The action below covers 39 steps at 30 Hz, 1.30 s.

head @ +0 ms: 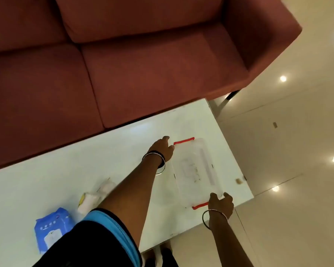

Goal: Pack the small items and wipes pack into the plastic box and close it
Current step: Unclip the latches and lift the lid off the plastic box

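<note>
White bench [46, 180] by a red sofa [143, 74]: both hands, left hand [163, 150] and right hand [221, 204], grasp the lidded plastic box [198, 171] by its ends; wipes pack [51, 227] and small items [96, 195] lie unpacked, so packing seems barely begun.

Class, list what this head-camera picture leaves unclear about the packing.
- Clear plastic box with red clips: contents unreadable; blur.
- Small white items: identity unclear; left forearm overlaps them.
- Blue wipes pack: partly behind the sleeve.
- Right hand: grip unclear.
</note>
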Tool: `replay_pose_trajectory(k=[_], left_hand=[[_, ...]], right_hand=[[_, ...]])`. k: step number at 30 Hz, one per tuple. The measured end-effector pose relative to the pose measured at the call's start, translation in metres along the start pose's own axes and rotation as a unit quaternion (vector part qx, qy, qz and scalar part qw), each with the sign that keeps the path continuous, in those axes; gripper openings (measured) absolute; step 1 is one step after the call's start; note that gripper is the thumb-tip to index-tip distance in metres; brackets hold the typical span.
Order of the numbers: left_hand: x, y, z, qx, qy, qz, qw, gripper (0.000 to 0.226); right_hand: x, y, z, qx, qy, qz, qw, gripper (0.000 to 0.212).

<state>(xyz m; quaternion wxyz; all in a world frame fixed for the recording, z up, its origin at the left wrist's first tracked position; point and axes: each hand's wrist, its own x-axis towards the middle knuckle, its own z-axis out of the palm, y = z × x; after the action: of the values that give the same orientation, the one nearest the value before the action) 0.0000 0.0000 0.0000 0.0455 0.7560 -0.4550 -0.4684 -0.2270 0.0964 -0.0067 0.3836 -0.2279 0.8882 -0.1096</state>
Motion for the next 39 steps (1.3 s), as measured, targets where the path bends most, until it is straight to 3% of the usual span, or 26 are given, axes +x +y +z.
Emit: replay_pose_trajectory(k=[4, 6, 10, 13, 19, 29, 39], left_hand=[[0.022, 0.003, 0.011, -0.035, -0.044, -0.018, 0.998, 0.067], [0.030, 0.004, 0.019, -0.047, -0.064, -0.028, 0.996, 0.070], [0.035, 0.000, 0.030, -0.052, -0.058, -0.017, 0.997, 0.066], [0.027, -0.009, 0.031, -0.072, -0.042, -0.017, 0.996, 0.062], [-0.028, -0.047, 0.029, -0.190, 0.040, -0.025, 0.981, 0.040], [-0.146, -0.135, 0.087, -0.189, 0.085, -0.076, 0.975, 0.042], [-0.184, -0.189, 0.153, -0.151, 0.162, -0.114, 0.969, 0.043]], right_hand=[[0.020, 0.012, 0.011, 0.166, -0.085, 0.164, 0.969, 0.058], [0.029, 0.015, 0.015, 0.197, -0.113, 0.193, 0.955, 0.047], [0.041, 0.017, 0.017, 0.180, -0.105, 0.183, 0.961, 0.036], [0.045, 0.017, 0.014, 0.152, -0.085, 0.149, 0.973, 0.025], [0.045, 0.020, -0.004, 0.123, -0.075, 0.032, 0.989, 0.031], [0.037, 0.036, -0.003, 0.053, -0.113, -0.129, 0.984, 0.020], [0.021, 0.055, 0.026, 0.036, -0.175, -0.229, 0.957, 0.028]])
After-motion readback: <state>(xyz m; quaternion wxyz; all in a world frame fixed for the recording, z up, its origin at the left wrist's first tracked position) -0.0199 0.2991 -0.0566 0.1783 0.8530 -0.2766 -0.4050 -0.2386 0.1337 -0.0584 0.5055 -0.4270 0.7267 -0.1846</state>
